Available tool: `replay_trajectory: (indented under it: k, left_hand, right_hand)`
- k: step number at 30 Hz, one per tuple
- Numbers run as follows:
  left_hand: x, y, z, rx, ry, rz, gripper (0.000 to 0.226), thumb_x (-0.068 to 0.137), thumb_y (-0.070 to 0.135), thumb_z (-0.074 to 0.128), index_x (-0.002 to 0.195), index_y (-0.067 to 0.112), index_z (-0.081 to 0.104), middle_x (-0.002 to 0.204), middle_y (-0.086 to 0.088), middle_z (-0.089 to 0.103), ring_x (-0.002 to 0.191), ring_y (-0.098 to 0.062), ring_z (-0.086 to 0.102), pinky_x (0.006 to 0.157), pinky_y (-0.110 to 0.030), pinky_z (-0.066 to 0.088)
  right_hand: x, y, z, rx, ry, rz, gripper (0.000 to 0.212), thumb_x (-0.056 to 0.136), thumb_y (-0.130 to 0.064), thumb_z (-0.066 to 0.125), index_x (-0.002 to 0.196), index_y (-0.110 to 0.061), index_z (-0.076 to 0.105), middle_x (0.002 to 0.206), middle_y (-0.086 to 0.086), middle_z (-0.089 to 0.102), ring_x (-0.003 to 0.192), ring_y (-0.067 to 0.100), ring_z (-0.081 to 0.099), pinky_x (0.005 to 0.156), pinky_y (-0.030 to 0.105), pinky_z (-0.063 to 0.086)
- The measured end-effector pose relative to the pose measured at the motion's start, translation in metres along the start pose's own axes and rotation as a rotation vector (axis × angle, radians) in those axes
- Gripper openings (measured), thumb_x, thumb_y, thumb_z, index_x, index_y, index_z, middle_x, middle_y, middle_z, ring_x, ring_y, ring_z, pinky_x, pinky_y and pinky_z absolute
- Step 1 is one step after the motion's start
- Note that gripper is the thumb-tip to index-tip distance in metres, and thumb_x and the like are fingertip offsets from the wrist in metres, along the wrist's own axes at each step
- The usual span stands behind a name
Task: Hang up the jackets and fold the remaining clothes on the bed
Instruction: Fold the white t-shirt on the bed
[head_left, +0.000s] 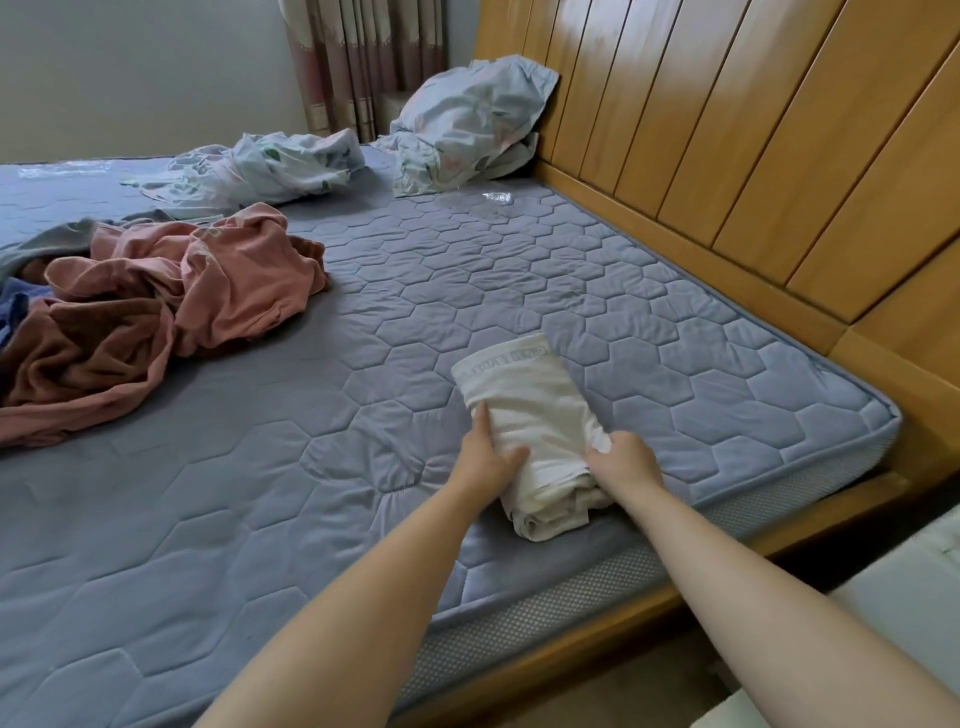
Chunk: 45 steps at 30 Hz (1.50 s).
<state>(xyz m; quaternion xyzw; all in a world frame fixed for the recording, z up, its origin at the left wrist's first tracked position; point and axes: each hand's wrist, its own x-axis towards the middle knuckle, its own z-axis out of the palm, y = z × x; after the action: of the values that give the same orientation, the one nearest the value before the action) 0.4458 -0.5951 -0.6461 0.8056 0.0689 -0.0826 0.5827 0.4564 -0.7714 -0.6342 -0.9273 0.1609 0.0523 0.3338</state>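
A folded white garment (530, 410) with a printed band along its far edge lies on the blue quilted mattress (291, 467), near the bed's right side. My left hand (485, 449) grips its left edge with the thumb on top. My right hand (626, 460) holds its right edge, fingers curled into the cloth. A heap of unfolded pink and brown clothes (156, 306) lies at the left, with a bit of blue cloth (15, 306) and a grey piece (57, 239) at its edges.
A crumpled pale floral sheet (260, 171) and a pillow (467, 124) lie at the head of the bed. The wooden headboard (727, 130) runs along the right, with the wooden frame (597, 618) below. Curtains (363, 57) hang behind. A white surface (904, 587) sits bottom right.
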Motion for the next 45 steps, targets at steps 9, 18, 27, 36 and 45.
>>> replay_trajectory:
  k: [9, 18, 27, 36, 45]
  left_hand:
    - [0.016, 0.001, -0.005, -0.265, -0.104, -0.235, 0.057, 0.071, 0.007, 0.069, 0.126, 0.014, 0.053, 0.120, -0.012, 0.061, 0.101, -0.026, 0.061, 0.078, -0.035, 0.053]
    - [0.038, 0.029, -0.115, 0.930, -0.597, -0.209, 0.033, 0.079, 0.014, 0.071, 0.102, 0.032, 0.054, 0.104, 0.004, 0.059, 0.098, -0.020, 0.059, 0.082, -0.030, 0.049]
    - [0.038, 0.007, -0.120, 0.735, -0.367, -0.185, 0.048, 0.084, 0.015, 0.061, 0.129, 0.031, 0.054, 0.117, 0.004, 0.057, 0.105, -0.016, 0.052, 0.086, -0.025, 0.041]
    - [-0.001, -0.029, -0.133, 0.354, -0.101, -0.367, 0.073, 0.072, 0.049, 0.077, 0.133, 0.024, 0.045, 0.121, 0.003, 0.054, 0.104, -0.016, 0.056, 0.088, -0.031, 0.048]
    - [-0.038, -0.058, -0.143, -0.511, -0.298, -0.387, 0.071, 0.062, 0.009, 0.074, 0.129, 0.021, 0.051, 0.123, -0.011, 0.063, 0.099, -0.028, 0.065, 0.073, -0.039, 0.053]
  right_hand:
    - [0.014, -0.022, -0.014, -0.378, 0.088, -0.218, 0.043, 0.093, -0.029, 0.045, 0.129, -0.005, 0.046, 0.132, 0.017, 0.047, 0.120, 0.035, 0.045, 0.095, 0.041, 0.040]
    - [0.054, -0.073, 0.016, -0.200, -0.161, -0.236, 0.059, 0.090, -0.050, 0.048, 0.128, -0.004, 0.053, 0.133, 0.017, 0.051, 0.123, 0.033, 0.047, 0.100, 0.038, 0.038]
    - [0.076, -0.071, 0.029, -0.041, -0.131, -0.180, 0.043, 0.089, -0.033, 0.060, 0.055, -0.012, 0.045, 0.064, 0.008, 0.054, 0.071, 0.027, 0.052, 0.063, 0.027, 0.032]
    - [0.056, -0.049, 0.039, -0.084, -0.095, -0.007, 0.065, 0.092, -0.057, 0.041, 0.115, 0.001, 0.059, 0.123, 0.021, 0.059, 0.113, 0.036, 0.055, 0.088, 0.038, 0.043]
    - [-0.001, -0.074, 0.014, -0.474, 0.195, -0.132, 0.038, 0.100, -0.036, 0.042, 0.120, -0.004, 0.051, 0.122, 0.017, 0.059, 0.112, 0.035, 0.056, 0.079, 0.036, 0.041]
